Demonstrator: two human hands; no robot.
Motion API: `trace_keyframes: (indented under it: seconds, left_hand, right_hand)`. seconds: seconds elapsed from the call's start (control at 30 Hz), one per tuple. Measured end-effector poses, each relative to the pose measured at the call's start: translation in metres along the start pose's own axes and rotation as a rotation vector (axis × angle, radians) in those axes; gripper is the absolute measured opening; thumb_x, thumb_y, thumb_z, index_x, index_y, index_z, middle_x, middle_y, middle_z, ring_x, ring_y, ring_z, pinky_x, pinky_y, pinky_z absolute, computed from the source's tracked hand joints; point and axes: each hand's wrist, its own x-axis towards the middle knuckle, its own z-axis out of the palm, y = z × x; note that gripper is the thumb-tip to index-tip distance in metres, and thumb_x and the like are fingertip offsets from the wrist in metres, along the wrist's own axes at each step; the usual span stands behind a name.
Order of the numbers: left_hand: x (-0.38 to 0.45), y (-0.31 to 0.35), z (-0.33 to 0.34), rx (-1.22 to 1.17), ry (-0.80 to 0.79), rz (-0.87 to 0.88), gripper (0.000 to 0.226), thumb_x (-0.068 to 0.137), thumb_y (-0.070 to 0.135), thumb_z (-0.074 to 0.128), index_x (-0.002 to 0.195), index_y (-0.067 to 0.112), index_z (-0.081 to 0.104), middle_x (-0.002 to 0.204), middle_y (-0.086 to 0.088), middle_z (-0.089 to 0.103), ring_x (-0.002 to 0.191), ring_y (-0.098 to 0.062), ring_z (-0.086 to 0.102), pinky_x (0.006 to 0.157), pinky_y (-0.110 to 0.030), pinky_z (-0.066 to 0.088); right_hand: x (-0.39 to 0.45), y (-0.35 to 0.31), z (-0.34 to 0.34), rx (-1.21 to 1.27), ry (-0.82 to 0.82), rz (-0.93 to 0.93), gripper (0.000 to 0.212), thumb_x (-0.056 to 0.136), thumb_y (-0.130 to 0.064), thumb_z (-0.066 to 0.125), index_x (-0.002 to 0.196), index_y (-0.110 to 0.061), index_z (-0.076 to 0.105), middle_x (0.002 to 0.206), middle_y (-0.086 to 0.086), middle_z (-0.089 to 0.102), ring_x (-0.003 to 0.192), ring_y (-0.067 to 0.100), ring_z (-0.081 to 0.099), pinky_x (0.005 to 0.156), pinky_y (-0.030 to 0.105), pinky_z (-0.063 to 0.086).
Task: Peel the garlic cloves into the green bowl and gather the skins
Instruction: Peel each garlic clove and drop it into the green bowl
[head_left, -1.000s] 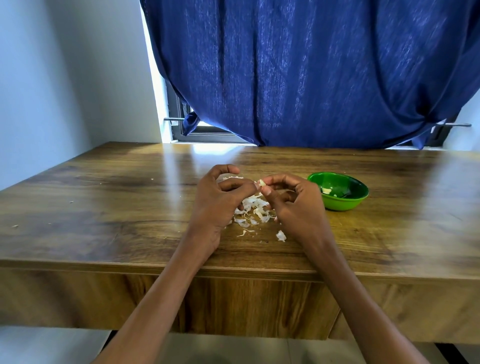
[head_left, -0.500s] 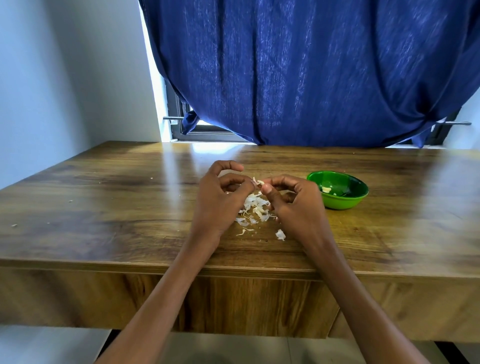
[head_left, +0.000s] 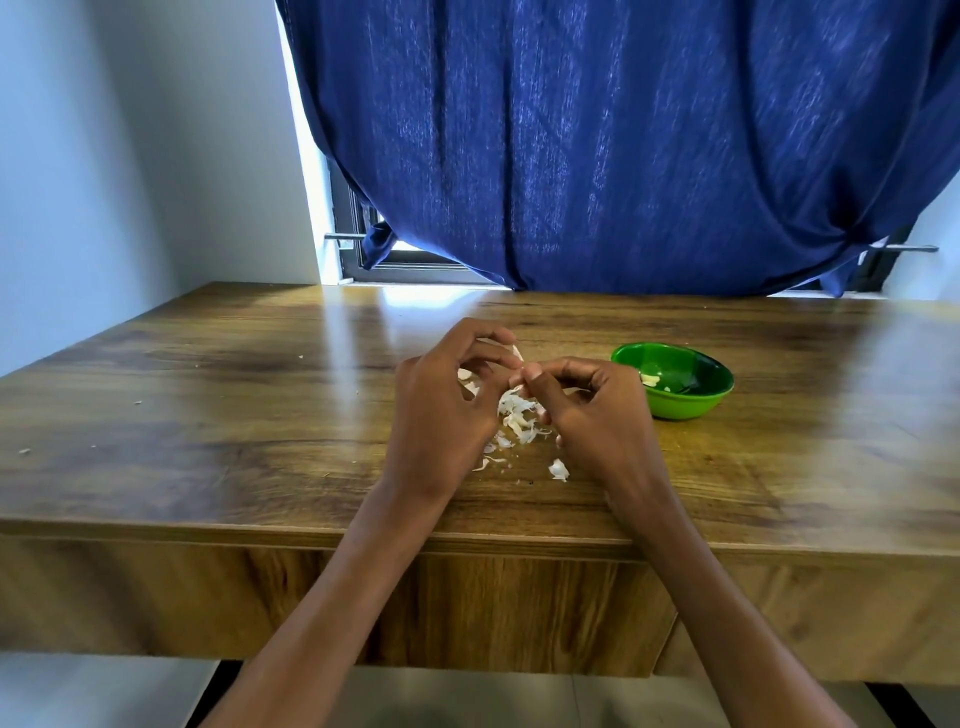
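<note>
Both hands meet above a heap of white garlic skins (head_left: 517, 418) on the wooden table (head_left: 234, 415). My left hand (head_left: 441, 410) pinches a garlic clove (head_left: 517, 354) between thumb and curled fingers. My right hand (head_left: 597, 415) pinches at the same clove with thumb and forefinger, its other fingers curled. The clove is mostly hidden by the fingertips. A green bowl (head_left: 701, 402) stands just right of my right hand, with a few pale peeled cloves (head_left: 650, 379) inside. One loose skin (head_left: 559, 470) lies nearer the table's front edge.
A blue curtain (head_left: 623, 145) hangs over the window behind the table. Small crumbs of skin (head_left: 23, 451) dot the table's left part. The front edge of the table runs below my wrists.
My left hand has risen slightly and its fingers have loosened around the clove. My right hand's thumb has shifted along the clove. The skins and bowl have not moved.
</note>
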Motion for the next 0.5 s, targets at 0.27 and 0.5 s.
trace_keyframes:
  seconds: [0.27,0.5]
  left_hand:
    - [-0.0049,0.0042,0.0011,0.187,0.033,0.127,0.035,0.084,0.01,0.079,0.113,0.015,0.06,0.092,0.008,0.073,0.077,0.003,0.06,0.068,-0.002,0.042]
    - [-0.0061,0.0071,0.0017,0.294,-0.021,0.054,0.047,0.088,0.022,0.076,0.126,0.02,0.049,0.095,0.011,0.07,0.09,0.001,0.056,0.068,-0.015,0.044]
  right_hand:
    - [0.0004,0.0004,0.0018,-0.051,0.03,-0.039,0.011,0.094,-0.022,0.071,0.091,-0.03,0.078,0.079,-0.017,0.076,0.063,0.007,0.07,0.06,0.029,0.058]
    - [0.0016,0.0022,0.0029,-0.123,0.022,-0.074,0.01,0.093,-0.019,0.071,0.097,-0.023,0.08,0.083,-0.017,0.076,0.071,-0.001,0.07,0.063,0.017,0.055]
